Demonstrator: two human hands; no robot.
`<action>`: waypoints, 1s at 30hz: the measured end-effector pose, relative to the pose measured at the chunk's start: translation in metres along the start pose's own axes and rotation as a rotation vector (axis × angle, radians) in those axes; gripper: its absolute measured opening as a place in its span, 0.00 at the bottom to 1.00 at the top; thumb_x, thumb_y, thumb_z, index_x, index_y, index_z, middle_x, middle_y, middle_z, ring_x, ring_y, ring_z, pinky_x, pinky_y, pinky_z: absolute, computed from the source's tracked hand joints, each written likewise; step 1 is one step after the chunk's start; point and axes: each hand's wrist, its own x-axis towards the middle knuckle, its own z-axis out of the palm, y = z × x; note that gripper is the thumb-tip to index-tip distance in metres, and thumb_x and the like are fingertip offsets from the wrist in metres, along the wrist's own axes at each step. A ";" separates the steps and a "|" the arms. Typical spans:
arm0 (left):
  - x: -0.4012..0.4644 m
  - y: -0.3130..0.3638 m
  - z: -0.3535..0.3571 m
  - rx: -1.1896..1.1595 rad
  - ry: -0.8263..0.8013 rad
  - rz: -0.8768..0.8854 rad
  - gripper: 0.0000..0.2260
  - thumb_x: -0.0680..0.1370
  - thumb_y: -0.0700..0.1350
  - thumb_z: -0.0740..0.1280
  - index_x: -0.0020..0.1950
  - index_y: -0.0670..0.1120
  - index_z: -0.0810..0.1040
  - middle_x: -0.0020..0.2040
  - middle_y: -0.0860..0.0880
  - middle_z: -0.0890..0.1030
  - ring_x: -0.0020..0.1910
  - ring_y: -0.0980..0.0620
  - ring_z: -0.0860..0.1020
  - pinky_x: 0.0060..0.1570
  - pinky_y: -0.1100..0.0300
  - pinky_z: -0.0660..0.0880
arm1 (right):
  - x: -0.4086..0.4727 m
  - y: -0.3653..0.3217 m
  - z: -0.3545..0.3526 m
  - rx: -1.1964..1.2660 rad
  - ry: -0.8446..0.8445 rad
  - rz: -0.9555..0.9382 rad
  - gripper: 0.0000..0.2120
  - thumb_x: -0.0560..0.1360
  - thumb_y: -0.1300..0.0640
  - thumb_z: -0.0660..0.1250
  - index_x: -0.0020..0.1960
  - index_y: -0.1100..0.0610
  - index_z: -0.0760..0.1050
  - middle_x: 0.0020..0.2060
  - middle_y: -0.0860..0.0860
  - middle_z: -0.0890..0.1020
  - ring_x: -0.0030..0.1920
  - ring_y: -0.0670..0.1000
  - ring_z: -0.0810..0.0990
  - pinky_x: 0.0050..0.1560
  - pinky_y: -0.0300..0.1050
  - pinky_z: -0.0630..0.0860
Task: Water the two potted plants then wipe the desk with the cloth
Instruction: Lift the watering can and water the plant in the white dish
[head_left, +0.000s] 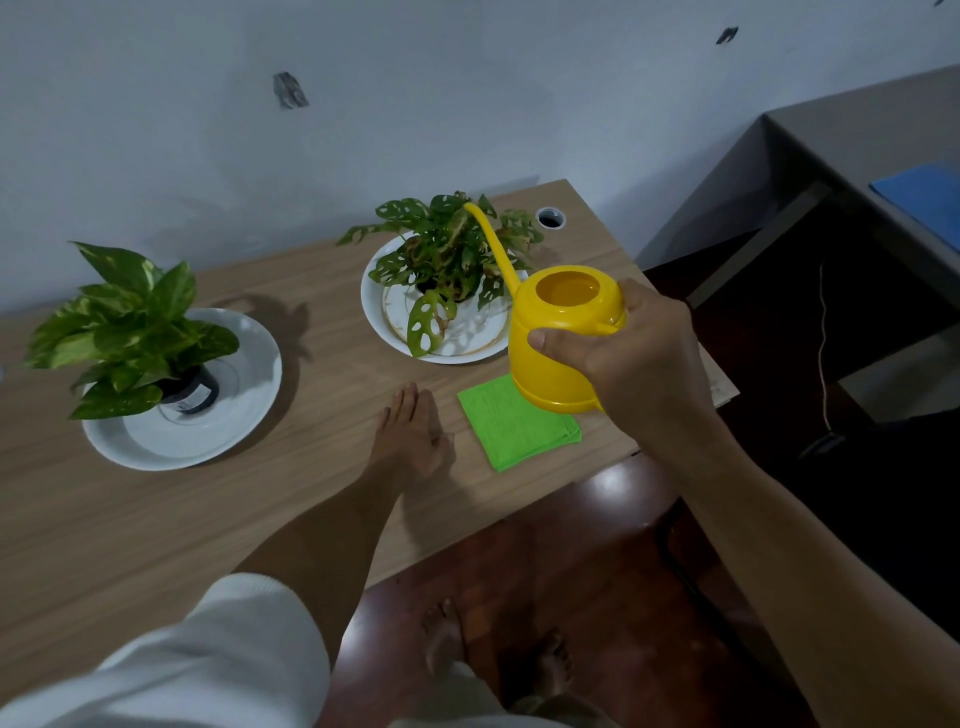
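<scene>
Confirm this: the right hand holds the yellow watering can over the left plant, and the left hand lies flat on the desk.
Not quite. The head view shows the watering can, held in the right hand, with its spout reaching over the right plant, not the left. The left hand does lie flat on the desk.

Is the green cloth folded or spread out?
Folded. The green cloth lies on the desk as a compact square with stacked layer edges showing along its near side, partly behind the yellow watering can.

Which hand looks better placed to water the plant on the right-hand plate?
The right hand: it holds the yellow can, whose spout reaches over that plant. The left hand lies flat and empty on the desk.
</scene>
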 end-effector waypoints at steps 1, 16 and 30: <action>0.000 0.000 0.000 -0.003 -0.001 0.001 0.38 0.82 0.60 0.60 0.84 0.44 0.47 0.85 0.43 0.45 0.84 0.44 0.43 0.82 0.45 0.44 | 0.000 0.000 0.001 0.003 -0.002 -0.005 0.28 0.62 0.37 0.81 0.55 0.52 0.84 0.46 0.47 0.88 0.48 0.51 0.87 0.53 0.57 0.84; 0.000 -0.003 0.003 0.012 0.012 0.010 0.38 0.82 0.60 0.60 0.84 0.44 0.48 0.85 0.43 0.45 0.84 0.44 0.43 0.82 0.46 0.44 | -0.012 0.000 0.000 -0.047 -0.071 -0.046 0.30 0.62 0.37 0.81 0.58 0.50 0.83 0.50 0.46 0.87 0.50 0.50 0.85 0.52 0.54 0.84; 0.000 -0.004 0.005 0.004 0.015 -0.001 0.40 0.79 0.64 0.56 0.84 0.45 0.48 0.85 0.44 0.45 0.84 0.45 0.43 0.82 0.47 0.43 | -0.001 0.004 -0.012 -0.081 -0.001 -0.009 0.37 0.57 0.30 0.77 0.56 0.55 0.84 0.49 0.49 0.87 0.50 0.53 0.86 0.53 0.57 0.84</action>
